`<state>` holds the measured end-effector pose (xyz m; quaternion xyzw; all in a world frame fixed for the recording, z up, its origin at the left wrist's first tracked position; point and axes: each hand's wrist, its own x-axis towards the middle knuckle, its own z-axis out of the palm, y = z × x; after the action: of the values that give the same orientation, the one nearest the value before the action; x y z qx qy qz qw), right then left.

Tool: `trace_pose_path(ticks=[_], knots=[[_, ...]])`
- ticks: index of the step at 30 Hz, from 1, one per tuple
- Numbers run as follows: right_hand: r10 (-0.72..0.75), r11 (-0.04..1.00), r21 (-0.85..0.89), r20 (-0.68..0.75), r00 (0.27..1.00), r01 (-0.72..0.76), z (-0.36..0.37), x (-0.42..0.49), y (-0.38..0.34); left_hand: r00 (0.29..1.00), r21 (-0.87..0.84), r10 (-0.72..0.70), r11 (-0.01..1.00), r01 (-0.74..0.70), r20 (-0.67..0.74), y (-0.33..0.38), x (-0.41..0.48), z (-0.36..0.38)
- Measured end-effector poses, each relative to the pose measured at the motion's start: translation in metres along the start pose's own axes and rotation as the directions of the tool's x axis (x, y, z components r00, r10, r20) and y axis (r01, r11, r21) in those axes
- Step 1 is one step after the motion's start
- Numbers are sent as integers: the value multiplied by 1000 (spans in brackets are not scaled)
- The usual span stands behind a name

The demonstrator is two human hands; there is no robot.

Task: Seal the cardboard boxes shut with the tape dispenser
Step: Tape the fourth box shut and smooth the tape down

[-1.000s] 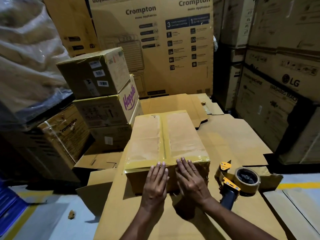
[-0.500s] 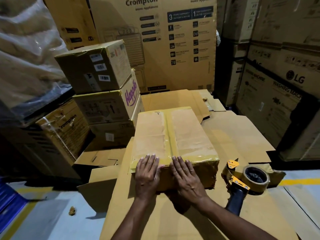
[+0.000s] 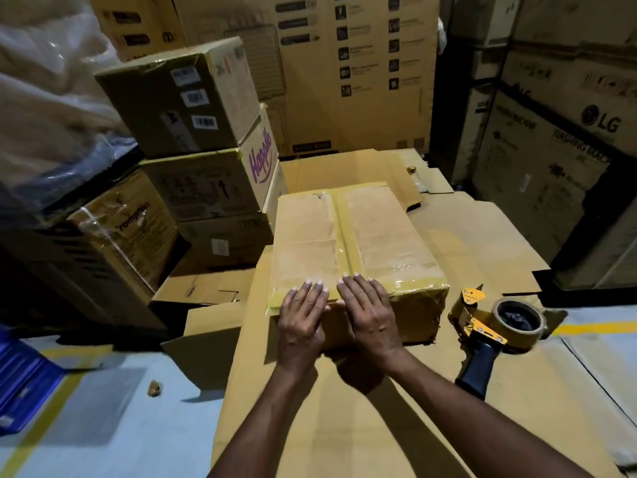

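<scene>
Both hands lie flat, fingers straight and together, gripping nothing. The left hand (image 3: pixel 301 319) and the right hand (image 3: pixel 370 313) rest side by side over the near top edge of the cardboard box (image 3: pixel 379 229), fingertips on its lid and palms down its near face. A strip of tape (image 3: pixel 342 236) runs along the lid's middle seam from far to near, ending between the two hands, and more glossy tape wraps the near edge.

The box sits on flattened cardboard sheets (image 3: pixel 344 408). On the same sheets, just right of the box and apart from it, lies the tape dispenser (image 3: pixel 496 332), its dark handle pointing near and its roll to the right.

To the left stands a stack of boxes, one marked Happilo (image 3: pixel 206 188). A tall printed carton (image 3: pixel 344 81) stands far behind. LG cartons (image 3: pixel 568 139) rise on the right. A blue crate (image 3: pixel 20 381) sits near left on the floor.
</scene>
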<state>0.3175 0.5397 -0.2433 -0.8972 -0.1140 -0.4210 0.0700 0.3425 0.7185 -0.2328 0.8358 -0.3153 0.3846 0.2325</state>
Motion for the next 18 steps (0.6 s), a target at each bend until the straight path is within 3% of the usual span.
trace_pose_path(ticks=[7, 12, 18], knots=[[-41, 999, -31, -5, 999, 41, -6, -4, 4, 1000, -15, 28, 999, -28, -7, -3, -4, -9], [10, 1000, 1, 40, 999, -10, -11, -5, -1, 982, 3, -147, 989, 149, -114, -18, 2, -16], [34, 993, 114, -32, 999, -30, -1, 13, -21, 977, -78, -167, 984, 158, -135, -28, -3, -10]])
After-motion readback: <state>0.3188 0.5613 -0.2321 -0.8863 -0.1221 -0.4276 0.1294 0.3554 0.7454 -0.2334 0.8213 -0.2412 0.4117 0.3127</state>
